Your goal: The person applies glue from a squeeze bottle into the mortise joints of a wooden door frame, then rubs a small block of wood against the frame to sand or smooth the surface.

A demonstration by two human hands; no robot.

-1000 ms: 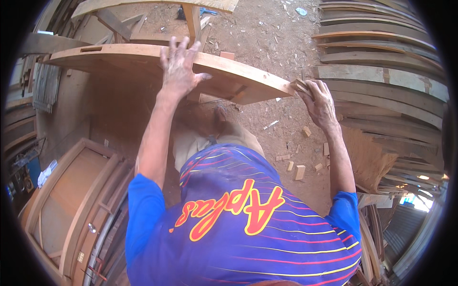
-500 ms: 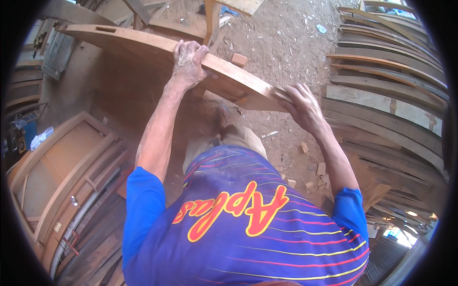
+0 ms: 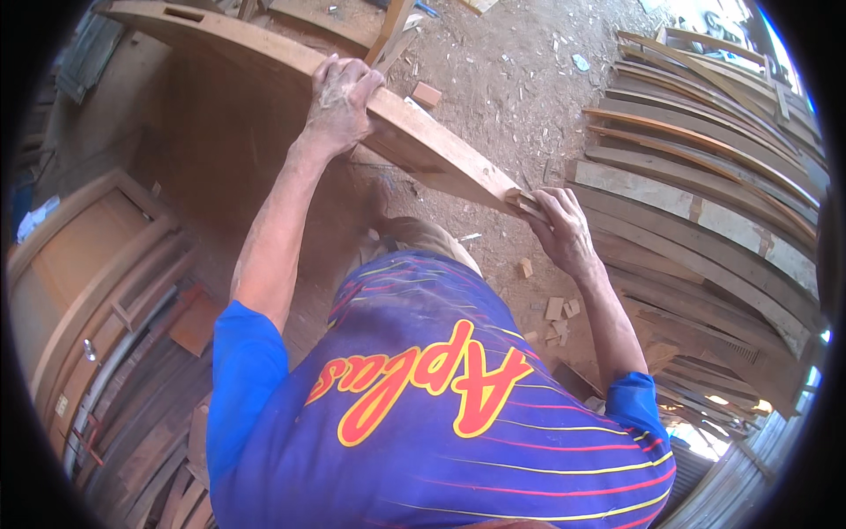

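A long wooden door-like panel (image 3: 432,139) stands on edge, slanting from the far left down toward the right, with a slot cut in its edge at the left end. My left hand (image 3: 338,104) is wrapped over the panel's upper edge near the middle. At the panel's right end, my right hand (image 3: 564,234) has its fingers closed on a small flat wooden block (image 3: 526,204). The block meets the panel's corner; its underside is hidden, and I cannot tell whether it is a sanding block.
Curved planks (image 3: 696,207) lie stacked along the right. A framed wooden panel (image 3: 75,256) leans at the left, above loose boards (image 3: 145,423). Wood offcuts (image 3: 557,310) and a reddish block (image 3: 426,94) lie on the dusty floor. A wooden leg (image 3: 392,31) stands beyond the panel.
My right hand and the block have shifted slightly down to the panel's right end. The left hand keeps its grip on the edge. The whole view has shifted a little.
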